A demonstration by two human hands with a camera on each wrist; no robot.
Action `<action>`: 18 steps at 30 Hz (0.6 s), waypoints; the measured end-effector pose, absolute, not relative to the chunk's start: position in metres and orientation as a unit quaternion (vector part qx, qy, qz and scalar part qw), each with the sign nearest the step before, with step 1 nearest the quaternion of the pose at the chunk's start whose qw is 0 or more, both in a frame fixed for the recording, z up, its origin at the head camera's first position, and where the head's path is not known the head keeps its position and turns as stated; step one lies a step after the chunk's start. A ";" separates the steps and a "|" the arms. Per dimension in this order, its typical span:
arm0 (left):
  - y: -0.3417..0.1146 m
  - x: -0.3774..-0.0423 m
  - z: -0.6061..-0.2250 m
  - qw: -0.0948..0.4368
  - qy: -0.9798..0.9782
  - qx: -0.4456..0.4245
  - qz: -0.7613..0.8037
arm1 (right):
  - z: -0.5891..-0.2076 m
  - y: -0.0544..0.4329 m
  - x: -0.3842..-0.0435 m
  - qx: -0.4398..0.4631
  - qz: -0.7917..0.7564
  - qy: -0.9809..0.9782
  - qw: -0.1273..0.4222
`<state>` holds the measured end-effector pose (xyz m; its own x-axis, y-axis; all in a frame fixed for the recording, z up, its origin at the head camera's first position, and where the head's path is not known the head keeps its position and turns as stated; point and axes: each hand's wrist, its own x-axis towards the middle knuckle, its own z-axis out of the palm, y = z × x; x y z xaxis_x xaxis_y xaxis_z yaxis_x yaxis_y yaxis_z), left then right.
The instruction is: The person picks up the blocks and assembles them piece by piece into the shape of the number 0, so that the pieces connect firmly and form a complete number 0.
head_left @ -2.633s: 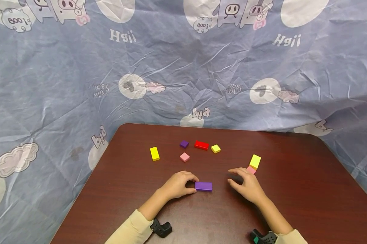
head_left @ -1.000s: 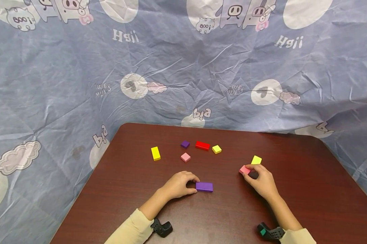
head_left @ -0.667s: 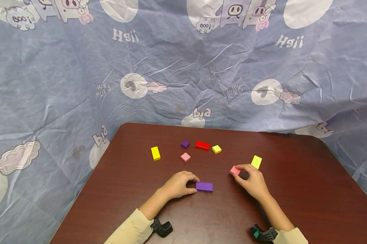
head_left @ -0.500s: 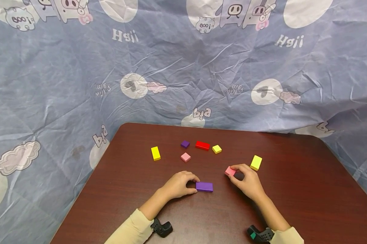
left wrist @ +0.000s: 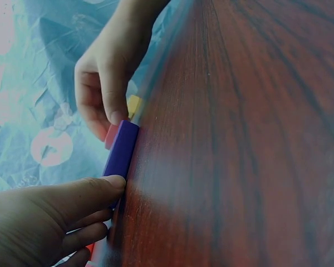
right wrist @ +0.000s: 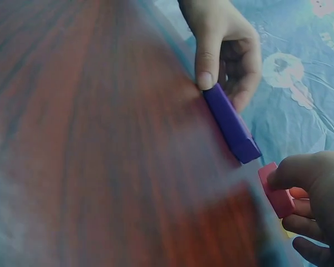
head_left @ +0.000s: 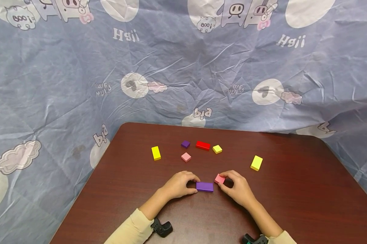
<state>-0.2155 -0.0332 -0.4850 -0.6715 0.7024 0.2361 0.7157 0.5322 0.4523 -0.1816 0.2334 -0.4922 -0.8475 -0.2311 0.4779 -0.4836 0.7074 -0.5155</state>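
My left hand (head_left: 178, 185) pinches the left end of a long purple block (head_left: 204, 187) lying flat on the table. In the left wrist view its thumb (left wrist: 116, 181) presses on the block's near end. My right hand (head_left: 239, 188) holds a small pink block (head_left: 219, 179) between thumb and fingers. That pink block is just off the purple block's right end; the right wrist view shows a narrow gap between the pink block (right wrist: 276, 190) and the purple block (right wrist: 229, 123).
Behind the hands on the brown table (head_left: 134, 217) lie a yellow block (head_left: 156, 153), a small dark purple block (head_left: 185, 144), another pink block (head_left: 186, 157), a red block (head_left: 203, 145) and a small yellow block (head_left: 217, 149). A second yellow block (head_left: 256, 163) lies at right.
My right hand has taken hold of the pink block beside the right-hand yellow block and carried it left, close to the purple block. My left hand stays on the purple block.
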 end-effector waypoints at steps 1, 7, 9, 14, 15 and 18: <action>-0.033 -0.216 -0.485 0.013 -0.875 -0.406 -0.264 | -0.493 0.233 -0.181 0.201 0.327 -0.903 0.194; -0.033 -0.215 -0.484 0.013 -0.875 -0.405 -0.264 | -0.497 0.230 -0.180 0.210 0.324 -0.900 0.200; -0.033 -0.215 -0.484 0.015 -0.875 -0.405 -0.265 | -0.498 0.230 -0.179 0.210 0.324 -0.900 0.201; -0.034 -0.214 -0.485 0.016 -0.875 -0.406 -0.262 | -0.498 0.229 -0.178 0.216 0.323 -0.899 0.201; -0.034 -0.214 -0.484 0.015 -0.876 -0.406 -0.261 | -0.498 0.229 -0.178 0.218 0.323 -0.899 0.201; -0.034 -0.214 -0.484 0.013 -0.877 -0.404 -0.262 | -0.498 0.229 -0.178 0.221 0.323 -0.899 0.198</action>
